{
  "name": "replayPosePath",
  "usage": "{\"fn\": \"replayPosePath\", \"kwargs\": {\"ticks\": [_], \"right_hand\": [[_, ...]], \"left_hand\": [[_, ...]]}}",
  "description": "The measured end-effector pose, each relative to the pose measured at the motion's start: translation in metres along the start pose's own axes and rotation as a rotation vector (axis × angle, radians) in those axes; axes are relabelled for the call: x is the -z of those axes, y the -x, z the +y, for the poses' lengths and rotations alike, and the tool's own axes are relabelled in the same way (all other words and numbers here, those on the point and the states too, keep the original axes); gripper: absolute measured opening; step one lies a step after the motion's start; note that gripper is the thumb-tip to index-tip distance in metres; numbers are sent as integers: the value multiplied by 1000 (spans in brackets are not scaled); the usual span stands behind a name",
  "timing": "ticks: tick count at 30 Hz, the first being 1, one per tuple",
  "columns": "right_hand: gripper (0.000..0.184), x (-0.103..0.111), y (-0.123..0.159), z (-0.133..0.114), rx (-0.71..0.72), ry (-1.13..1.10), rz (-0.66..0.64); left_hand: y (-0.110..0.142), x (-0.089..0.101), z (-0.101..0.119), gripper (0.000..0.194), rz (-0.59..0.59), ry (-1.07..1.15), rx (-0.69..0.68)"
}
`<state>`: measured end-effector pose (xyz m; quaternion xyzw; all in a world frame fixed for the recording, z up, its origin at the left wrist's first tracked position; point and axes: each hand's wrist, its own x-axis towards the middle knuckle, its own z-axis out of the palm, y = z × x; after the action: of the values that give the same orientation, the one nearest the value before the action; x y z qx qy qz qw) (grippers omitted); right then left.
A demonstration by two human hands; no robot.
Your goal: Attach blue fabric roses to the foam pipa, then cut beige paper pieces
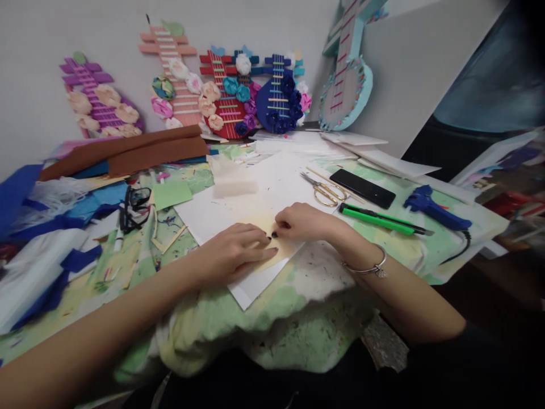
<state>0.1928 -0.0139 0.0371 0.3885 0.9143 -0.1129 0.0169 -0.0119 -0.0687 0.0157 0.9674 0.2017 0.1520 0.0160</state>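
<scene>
My left hand (238,250) lies flat with fingers stretched over a pale yellow piece of paper (260,218). This piece rests on a large white sheet (276,176) spread over the table. Close to the left fingertips, my right hand (304,221) is closed, its fingers curled at the right side of the yellow piece. Whatever those fingers pinch is hidden. Gold-handled scissors (326,190) lie just beyond the right hand. A green utility knife (378,220) sits to its right, beside the forearm. A cream strip of tissue-like paper (234,184) lies beyond my left hand.
A black phone (363,188) and a blue glue gun (438,209) lie at the right. Brown sheets (140,149), black-framed glasses (135,207), a green paper square (172,195) and scraps crowd the left. Several decorated paper guitars (276,94) lean on the back wall.
</scene>
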Motion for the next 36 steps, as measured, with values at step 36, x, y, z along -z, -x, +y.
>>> {"fn": "replayPosePath", "kwargs": {"ticks": [36], "right_hand": [[22,44,33,40,-151,-1508,874]], "left_hand": [[-21,-6,-6,30,68,111,18]]}}
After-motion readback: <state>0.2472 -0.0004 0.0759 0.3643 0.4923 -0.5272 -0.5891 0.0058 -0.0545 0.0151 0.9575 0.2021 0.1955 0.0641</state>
